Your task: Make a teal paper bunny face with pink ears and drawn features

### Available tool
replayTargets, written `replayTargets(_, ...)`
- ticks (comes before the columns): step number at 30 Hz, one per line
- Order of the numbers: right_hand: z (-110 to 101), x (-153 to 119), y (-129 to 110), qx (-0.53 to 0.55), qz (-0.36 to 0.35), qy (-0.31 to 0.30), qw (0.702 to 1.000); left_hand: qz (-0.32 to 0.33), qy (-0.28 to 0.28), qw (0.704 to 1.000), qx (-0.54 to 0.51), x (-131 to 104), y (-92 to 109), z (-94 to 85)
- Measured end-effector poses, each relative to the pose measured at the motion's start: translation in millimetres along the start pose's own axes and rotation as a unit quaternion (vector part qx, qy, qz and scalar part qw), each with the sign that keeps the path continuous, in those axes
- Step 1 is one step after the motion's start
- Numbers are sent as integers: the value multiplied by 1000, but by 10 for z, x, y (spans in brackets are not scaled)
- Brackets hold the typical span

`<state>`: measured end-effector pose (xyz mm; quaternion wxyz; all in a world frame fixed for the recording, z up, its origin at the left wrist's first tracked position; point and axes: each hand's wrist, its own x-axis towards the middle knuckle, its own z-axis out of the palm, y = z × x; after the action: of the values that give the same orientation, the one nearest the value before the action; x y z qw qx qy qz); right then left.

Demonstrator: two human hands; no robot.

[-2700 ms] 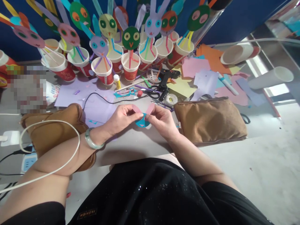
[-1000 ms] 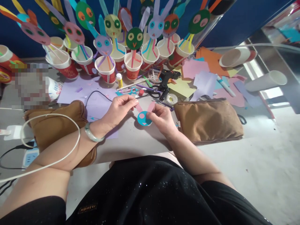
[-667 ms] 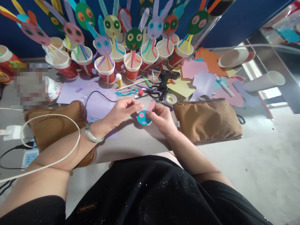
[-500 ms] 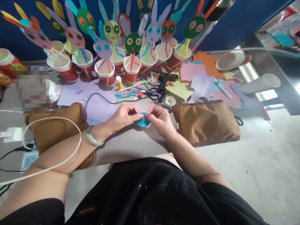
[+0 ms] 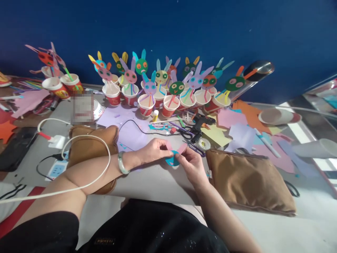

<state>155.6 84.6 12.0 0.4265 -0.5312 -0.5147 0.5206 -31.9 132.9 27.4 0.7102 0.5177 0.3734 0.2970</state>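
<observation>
A small blue paper rabbit face (image 5: 172,160) with two pink ears is held up between my two hands over the front of the table. My left hand (image 5: 155,151) pinches its left side, thumb at the base of the left pink ear. On the other side, my right hand (image 5: 192,165) grips the right ear and the face's edge with thumb and fingers. Fingers cover much of the upper face and ears. Just beyond lie scissors (image 5: 187,133), a roll of clear tape (image 5: 203,144) and a red cap (image 5: 173,130).
Several paper cups (image 5: 170,106) with paper rabbits stand along the blue wall. A black glue gun (image 5: 202,123), a glue stick (image 5: 155,115) and coloured paper (image 5: 243,137) lie behind my hands. Brown cushions (image 5: 250,181) flank them. A white cable (image 5: 105,175) loops over my left forearm.
The view has tilted up and swung left, showing more wall and further cups at the left. Both hands keep hold of the blue rabbit face.
</observation>
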Motion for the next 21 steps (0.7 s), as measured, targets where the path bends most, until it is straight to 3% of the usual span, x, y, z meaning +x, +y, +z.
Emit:
replayTargets(6, -1, 15, 17, 5, 1, -1, 1000, 4, -13, 1000, 23, 13, -30, -12)
replayTargets(21, -11, 4, 34, -28, 7, 10, 1000, 16, 44, 999, 4, -21, 31, 18)
